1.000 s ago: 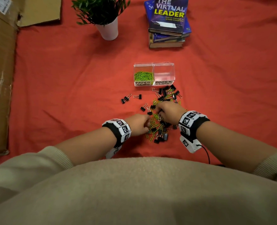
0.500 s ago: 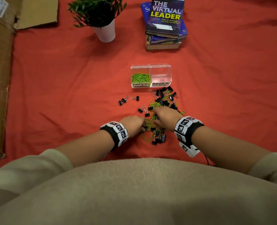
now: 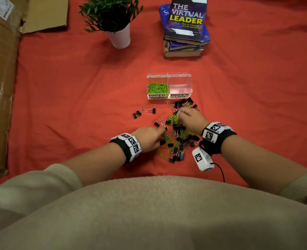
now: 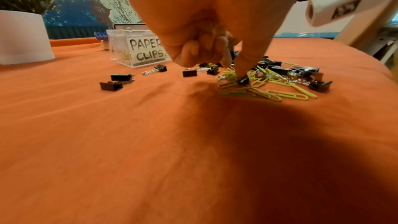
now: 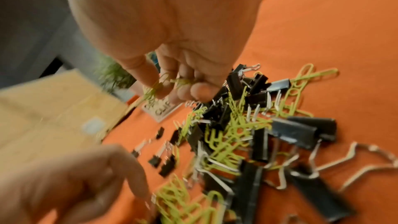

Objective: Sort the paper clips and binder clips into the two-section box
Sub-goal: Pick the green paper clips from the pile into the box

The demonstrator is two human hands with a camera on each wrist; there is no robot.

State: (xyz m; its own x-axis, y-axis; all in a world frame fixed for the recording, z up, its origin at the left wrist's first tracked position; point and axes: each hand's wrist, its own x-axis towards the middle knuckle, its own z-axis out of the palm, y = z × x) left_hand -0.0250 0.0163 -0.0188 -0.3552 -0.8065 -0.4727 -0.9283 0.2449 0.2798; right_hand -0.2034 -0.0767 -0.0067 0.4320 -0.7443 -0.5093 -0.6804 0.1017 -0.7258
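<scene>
The step in hand is picking green paper clips out of the mixed heap of green wire paper clips and black metal binder clips (image 3: 178,136) that lies on the red cloth (image 3: 77,91), just in front of the clear plastic two-section box (image 3: 169,75). The left section, labelled PAPER CLIPS, already holds a layer of green clips; the right section, labelled BINDER CLIPS, looks empty, so I judge the sorting is still in its first half.

The right hand (image 5: 172,40) is over the far part of the heap, with thumb and fingers curled together. In the right wrist view they pinch a few thin green paper clips (image 5: 159,84). The left hand (image 4: 204,37) is at the near left edge of the heap. Its fingers are curled into the palm and one straight finger presses down on a small black binder clip (image 4: 243,80); whether the curled fingers hold something I cannot tell.

The next move, I think, calls for lifting the pinched clips free of the tangle and carrying them over the left section only, because clips hook to each other and a binder clip may come along.

The right wrist view is blurred, so the number of held clips is not clear. In the left wrist view the hand hides the right section of the box. A few binder clips (image 3: 140,111) lie apart at the left of the heap.
</scene>
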